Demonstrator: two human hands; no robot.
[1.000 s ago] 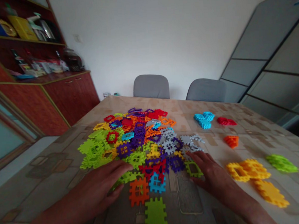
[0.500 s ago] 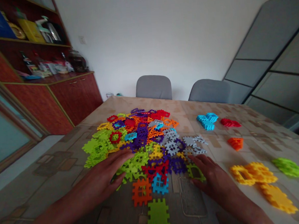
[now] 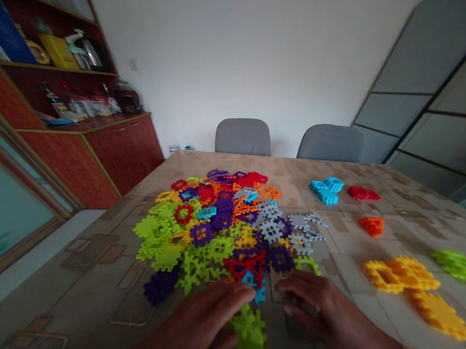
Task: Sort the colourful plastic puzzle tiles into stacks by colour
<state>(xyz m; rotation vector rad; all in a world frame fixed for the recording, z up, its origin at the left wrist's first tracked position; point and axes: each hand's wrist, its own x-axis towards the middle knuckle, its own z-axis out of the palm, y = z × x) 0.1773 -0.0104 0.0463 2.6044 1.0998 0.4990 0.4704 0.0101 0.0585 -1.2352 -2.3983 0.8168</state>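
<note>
Cabinet bottle [image 3: 55, 100] label too blurred; left hand [image 3: 203, 316] beside green tile [image 3: 253, 346]

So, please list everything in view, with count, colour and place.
Pile of flat, notched plastic tiles: many, multicoloured, centre.
Single-colour groups of such tiles: five; light blue, red, orange, yellow, light green; right.
Nearest notched plastic tiles: count unclear, lime green, lower middle.
Patterned-cover table: one, beige-brown, beneath tiles.
Rounded-back chairs: two, grey, beyond table.
Wooden cabinet: one, red-brown, left.
Metallic kettle: one, silver-black, upper left.
Boxy container: one, yellow, upper left.
Bottles and packets: several, mixed colours, on cabinet.
Plain wall: one, white, back.
Tall panels: several, grey, right.
Left hand: one, bare, lower middle.
Right hand: one, bare, lower right-centre.
</note>
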